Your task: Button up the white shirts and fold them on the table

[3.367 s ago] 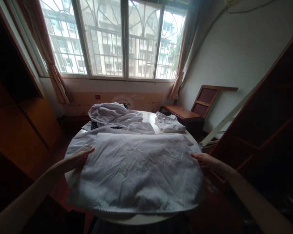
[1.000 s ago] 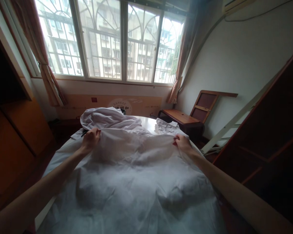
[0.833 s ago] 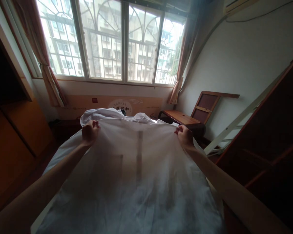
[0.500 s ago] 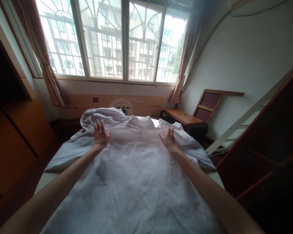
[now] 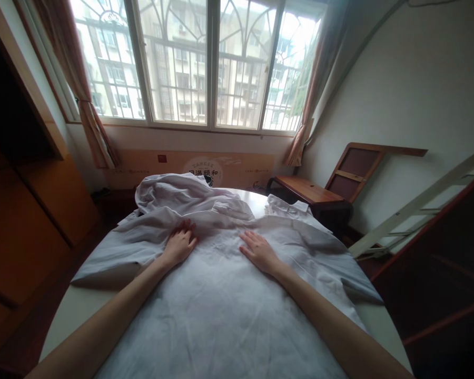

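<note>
Both hands lie flat, palms down and fingers spread, on a white shirt (image 5: 221, 305) laid over the round table (image 5: 69, 316). The left hand (image 5: 178, 246) and right hand (image 5: 257, 251) press side by side on the shirt's upper part, gripping nothing. The shirt covers most of the table, its sleeves reaching toward the left and right edges. A crumpled heap of white clothes (image 5: 174, 192) sits at the far edge, and a folded white garment (image 5: 288, 208) at the far right edge.
</note>
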### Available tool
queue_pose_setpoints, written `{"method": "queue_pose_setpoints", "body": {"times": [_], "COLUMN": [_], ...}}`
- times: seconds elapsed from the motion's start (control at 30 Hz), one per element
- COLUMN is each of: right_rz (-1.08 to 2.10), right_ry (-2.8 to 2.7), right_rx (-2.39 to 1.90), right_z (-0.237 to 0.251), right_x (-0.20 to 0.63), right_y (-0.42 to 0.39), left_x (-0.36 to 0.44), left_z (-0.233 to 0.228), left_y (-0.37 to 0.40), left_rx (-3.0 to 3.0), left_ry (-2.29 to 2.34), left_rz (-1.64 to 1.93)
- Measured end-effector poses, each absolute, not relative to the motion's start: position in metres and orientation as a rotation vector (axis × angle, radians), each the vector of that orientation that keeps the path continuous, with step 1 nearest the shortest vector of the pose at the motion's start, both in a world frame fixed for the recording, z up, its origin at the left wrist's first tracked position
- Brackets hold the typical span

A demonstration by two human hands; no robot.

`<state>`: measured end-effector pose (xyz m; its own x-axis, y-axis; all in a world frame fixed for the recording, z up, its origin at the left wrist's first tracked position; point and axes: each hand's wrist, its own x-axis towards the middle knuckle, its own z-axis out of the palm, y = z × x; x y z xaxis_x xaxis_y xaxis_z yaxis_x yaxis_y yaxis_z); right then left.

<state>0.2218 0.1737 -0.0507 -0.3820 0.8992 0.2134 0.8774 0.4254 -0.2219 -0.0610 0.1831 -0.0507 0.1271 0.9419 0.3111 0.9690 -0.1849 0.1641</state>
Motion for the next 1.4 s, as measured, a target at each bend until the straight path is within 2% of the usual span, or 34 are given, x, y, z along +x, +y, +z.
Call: {"method": "queue_pose_setpoints", "body": {"times": [0.3,0.6,0.77,0.83,0.97,1.13,1.27,1.4], "right_rz": [0.071,0.100,0.201,0.184,-0.013,-0.145,-0.155,-0.169], "right_ry": [-2.371,-2.408,-2.501,-2.479,-2.099,-2.075,-2.116,-2.114], "right_rx": [-1.497,-1.190,-1.098,-1.275,-1.901,-1.922,-1.857,-1.809], "right_z": [-0.052,-0.048,-0.047,-0.046,-0.049,-0.055,-0.055,-0.052], "right_x": [0.222,0.192,0.189,0.208,0.253,0.262,0.257,0.258], "right_y": [0.173,0.138,0.133,0.149,0.184,0.194,0.190,0.187], "left_x": [-0.061,-0.023,0.009,0.001,-0.028,-0.011,0.021,0.026], "left_z": [-0.052,-0.046,-0.058,-0.059,-0.053,-0.034,-0.019,-0.016], "left_y": [0.179,0.160,0.158,0.167,0.182,0.187,0.209,0.246], "left_rx": [-2.362,-2.869,-2.844,-2.735,-2.373,-2.257,-2.268,-1.987], "left_ry": [-1.850,-1.199,-1.443,-1.637,-1.939,-1.863,-1.614,-1.791], "left_rz": [-0.586,-0.577,-0.443,-0.424,-0.483,-0.452,-0.691,-0.953]}}
